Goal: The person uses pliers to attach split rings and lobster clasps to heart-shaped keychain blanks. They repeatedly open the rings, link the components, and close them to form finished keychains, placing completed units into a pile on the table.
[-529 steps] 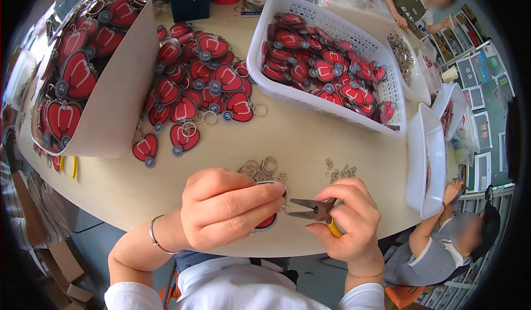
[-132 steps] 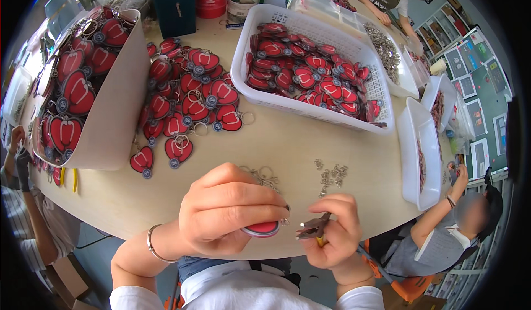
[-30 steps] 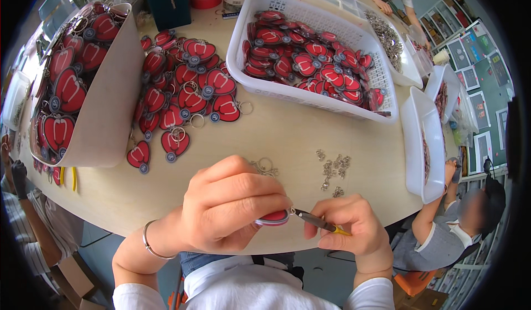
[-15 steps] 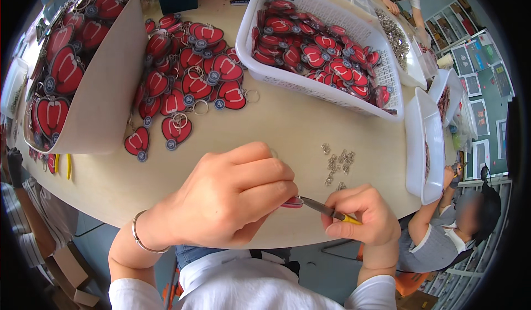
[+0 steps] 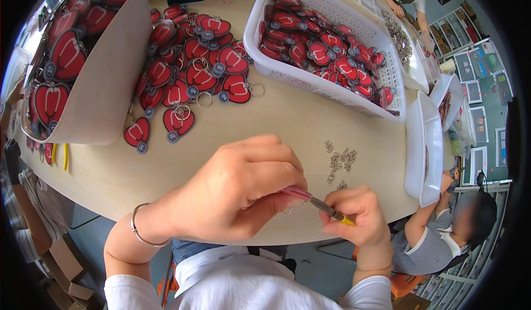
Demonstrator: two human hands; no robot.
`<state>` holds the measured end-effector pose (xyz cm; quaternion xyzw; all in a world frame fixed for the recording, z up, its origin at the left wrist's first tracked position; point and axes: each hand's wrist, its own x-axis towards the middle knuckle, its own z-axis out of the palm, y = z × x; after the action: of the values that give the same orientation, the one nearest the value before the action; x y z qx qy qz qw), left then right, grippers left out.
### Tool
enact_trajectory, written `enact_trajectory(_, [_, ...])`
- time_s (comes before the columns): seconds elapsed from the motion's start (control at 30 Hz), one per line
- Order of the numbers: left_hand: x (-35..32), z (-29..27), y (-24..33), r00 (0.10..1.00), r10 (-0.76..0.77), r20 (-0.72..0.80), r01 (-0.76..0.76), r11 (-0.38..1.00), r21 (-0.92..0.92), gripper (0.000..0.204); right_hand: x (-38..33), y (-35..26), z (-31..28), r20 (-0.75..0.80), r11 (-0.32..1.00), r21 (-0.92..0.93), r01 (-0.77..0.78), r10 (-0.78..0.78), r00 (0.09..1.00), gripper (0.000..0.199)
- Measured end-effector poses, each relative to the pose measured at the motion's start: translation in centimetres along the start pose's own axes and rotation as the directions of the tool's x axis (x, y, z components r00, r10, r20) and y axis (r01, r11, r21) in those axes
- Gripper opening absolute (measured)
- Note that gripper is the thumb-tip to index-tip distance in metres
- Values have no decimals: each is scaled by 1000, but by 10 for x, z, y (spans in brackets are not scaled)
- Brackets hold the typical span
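My left hand [image 5: 238,185] pinches a red heart-shaped keychain [image 5: 296,192], seen edge-on between thumb and fingers. Part of a metal ring shows below the thumb. In my right hand [image 5: 362,216] is a pair of pliers [image 5: 323,205] with yellow handles, mostly covered by my fingers. The jaw tips meet the keychain's right end; what they grip there is too small to tell. Just beyond my right hand, several small silver metal links [image 5: 344,159] lie on the table [image 5: 265,119].
A pile of red heart keychains [image 5: 193,69] lies behind my left hand. A filled light bin [image 5: 108,83] stands at left, near yellow handles [image 5: 66,156]. A white basket [image 5: 326,88] of hearts is at the back; a white tray [image 5: 423,160] stands right. Co-workers sit nearby.
The keychain has tilted and more of its edge now shows beyond my left fingers. My left hand has shifted slightly right, and the pliers still meet the keychain's end.
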<state>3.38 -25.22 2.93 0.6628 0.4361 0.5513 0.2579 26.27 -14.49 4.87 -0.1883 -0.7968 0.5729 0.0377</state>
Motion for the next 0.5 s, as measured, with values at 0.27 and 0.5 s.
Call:
enact_trajectory(0.27, [0,0,1,999,39,2,-39,998,51,13,2,8,-1,179,906,402,-136,69,981,32])
enact_trajectory(0.5, [-1,-1,0,997,73,-7,-72,993,89,14,1,4,-3,218,876,426,-224,141,966,32])
